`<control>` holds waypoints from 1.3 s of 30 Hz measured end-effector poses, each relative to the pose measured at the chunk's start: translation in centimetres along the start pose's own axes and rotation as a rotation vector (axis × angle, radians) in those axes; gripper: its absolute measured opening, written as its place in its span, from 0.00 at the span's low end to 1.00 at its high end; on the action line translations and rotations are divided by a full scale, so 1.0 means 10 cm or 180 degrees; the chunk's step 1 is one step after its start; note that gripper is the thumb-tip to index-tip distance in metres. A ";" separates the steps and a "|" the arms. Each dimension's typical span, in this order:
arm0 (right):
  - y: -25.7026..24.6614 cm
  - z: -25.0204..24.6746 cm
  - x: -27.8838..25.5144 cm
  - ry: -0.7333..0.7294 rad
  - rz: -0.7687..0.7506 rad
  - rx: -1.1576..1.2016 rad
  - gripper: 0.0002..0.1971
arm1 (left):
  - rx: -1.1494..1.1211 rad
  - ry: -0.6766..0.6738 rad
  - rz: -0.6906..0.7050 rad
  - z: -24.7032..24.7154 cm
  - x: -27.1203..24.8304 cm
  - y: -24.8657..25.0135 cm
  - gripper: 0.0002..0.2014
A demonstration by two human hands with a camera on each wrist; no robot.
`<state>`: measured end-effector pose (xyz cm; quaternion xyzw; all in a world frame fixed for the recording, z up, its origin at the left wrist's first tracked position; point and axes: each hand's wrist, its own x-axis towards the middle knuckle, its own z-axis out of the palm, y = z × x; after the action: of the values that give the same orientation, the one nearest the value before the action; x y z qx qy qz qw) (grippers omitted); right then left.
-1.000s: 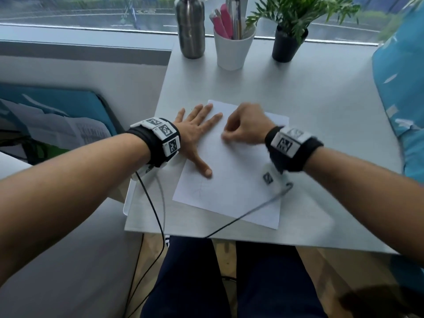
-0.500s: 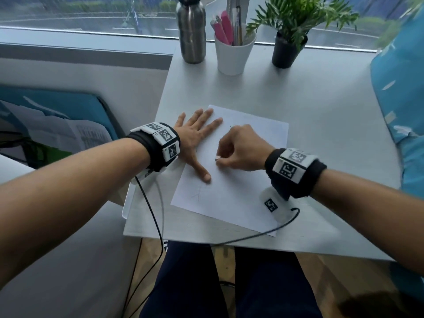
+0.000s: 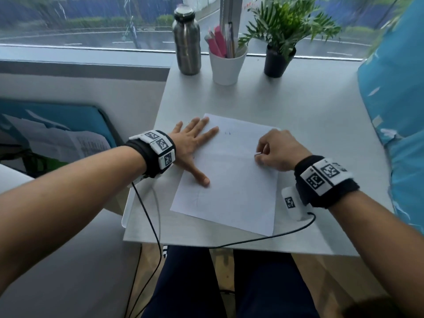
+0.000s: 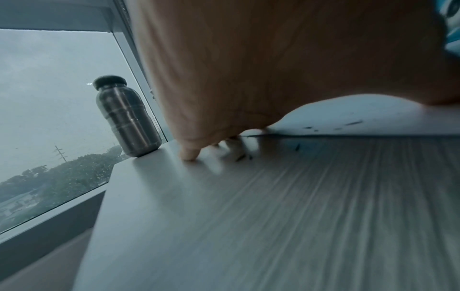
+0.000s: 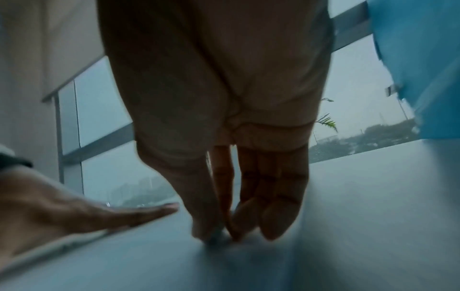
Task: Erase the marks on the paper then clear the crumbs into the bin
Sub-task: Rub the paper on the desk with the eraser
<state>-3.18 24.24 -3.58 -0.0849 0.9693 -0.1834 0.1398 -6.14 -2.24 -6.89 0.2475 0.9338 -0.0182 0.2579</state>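
Observation:
A white sheet of paper lies on the grey table. My left hand lies flat with spread fingers on the sheet's left edge, holding it down. My right hand rests on the right side of the sheet, fingers curled, pinching a small white eraser whose tip shows at the thumb. In the right wrist view the fingertips press down on the sheet. Faint pencil marks sit near the top, another faint line lower left. Dark crumbs lie on the paper in the left wrist view.
At the back of the table stand a steel bottle, a white cup of pens and a potted plant. A blue cushion borders the right side. Cables trail off the front edge. No bin is in view.
My right hand has slid from the middle of the sheet toward its right side, still pinching the eraser. My left hand has stayed flat on the paper's left edge.

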 end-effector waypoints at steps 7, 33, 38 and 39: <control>0.08 0.01 -0.03 -0.0189 -0.0007 0.0236 0.03 | 0.0397 0.0321 -0.0199 -0.08 -0.06 0.13 0.55; 0.10 0.01 0.03 -0.0116 -0.0119 0.0080 0.02 | -0.0161 0.0227 0.0520 0.06 0.21 1.02 0.54; 0.12 0.03 0.03 -0.0085 -0.0087 0.0116 0.02 | -0.0142 0.0325 0.0407 0.07 0.26 0.81 0.48; 0.12 0.03 0.03 -0.0087 -0.0075 0.0132 0.01 | -0.0183 0.0377 0.0240 0.07 0.24 0.71 0.48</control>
<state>-3.51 25.14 -4.40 -0.0959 0.9623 -0.2039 0.1526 -4.27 4.95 -8.05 0.2756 0.9375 0.0331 0.2098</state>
